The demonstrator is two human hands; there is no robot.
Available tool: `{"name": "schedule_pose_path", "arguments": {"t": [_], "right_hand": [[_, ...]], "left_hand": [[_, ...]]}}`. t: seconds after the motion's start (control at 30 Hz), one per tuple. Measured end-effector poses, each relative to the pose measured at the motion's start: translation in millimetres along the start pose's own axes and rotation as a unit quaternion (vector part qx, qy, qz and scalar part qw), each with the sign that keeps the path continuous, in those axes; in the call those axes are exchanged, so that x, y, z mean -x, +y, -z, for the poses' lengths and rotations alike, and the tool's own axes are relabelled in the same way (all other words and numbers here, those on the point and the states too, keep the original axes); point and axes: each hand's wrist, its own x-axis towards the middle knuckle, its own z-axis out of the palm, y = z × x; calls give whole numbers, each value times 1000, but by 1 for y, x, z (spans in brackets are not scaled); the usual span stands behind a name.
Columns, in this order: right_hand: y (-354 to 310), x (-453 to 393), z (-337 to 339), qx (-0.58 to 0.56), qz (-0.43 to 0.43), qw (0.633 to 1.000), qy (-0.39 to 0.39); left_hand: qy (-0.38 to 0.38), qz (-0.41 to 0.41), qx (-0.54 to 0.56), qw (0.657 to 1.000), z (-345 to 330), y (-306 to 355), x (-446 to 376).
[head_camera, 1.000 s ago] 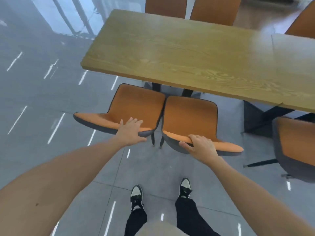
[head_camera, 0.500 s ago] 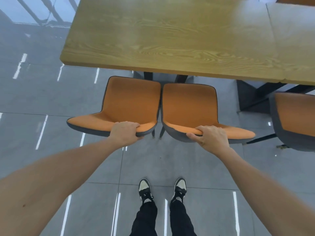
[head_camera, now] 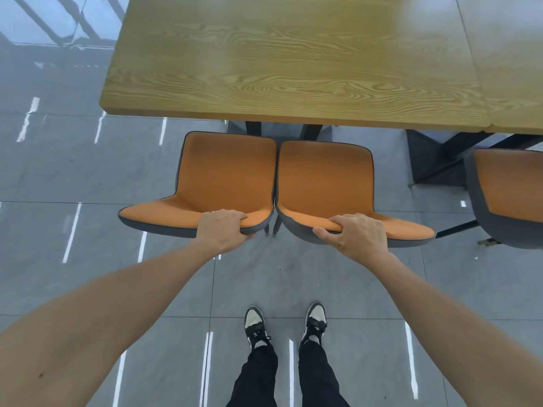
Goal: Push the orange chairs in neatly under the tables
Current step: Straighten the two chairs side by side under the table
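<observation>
Two orange chairs with grey shells stand side by side in front of a wooden table [head_camera: 293,63], their seats just short of its near edge. My left hand [head_camera: 223,230] grips the top of the left chair's [head_camera: 226,174] backrest. My right hand [head_camera: 354,235] grips the top of the right chair's [head_camera: 326,180] backrest. The two chairs almost touch along their inner sides. Their legs are mostly hidden under the seats.
A third orange chair [head_camera: 511,192] stands at the right, in front of a second table [head_camera: 511,54] that abuts the first. Black table legs [head_camera: 440,160] show beneath. My feet [head_camera: 285,321] stand on grey floor tiles behind the chairs.
Both hands have closed around the backrest tops, where a second ago they only rested. The chairs now sit square to the table edge, and my view has shifted to look straighter down.
</observation>
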Motion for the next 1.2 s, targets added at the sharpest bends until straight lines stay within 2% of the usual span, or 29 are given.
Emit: {"name": "schedule_pose_path", "arguments": {"t": [0.43, 0.7, 1.2], "right_hand": [[5, 1, -9, 1, 59, 992, 111], [23, -5, -4, 1, 68, 991, 112], [19, -2, -3, 6, 29, 996, 86]], "left_hand": [[27, -1, -30, 999, -5, 4, 0], [30, 3, -37, 999, -8, 19, -4], [31, -2, -22, 999, -3, 21, -3]]}}
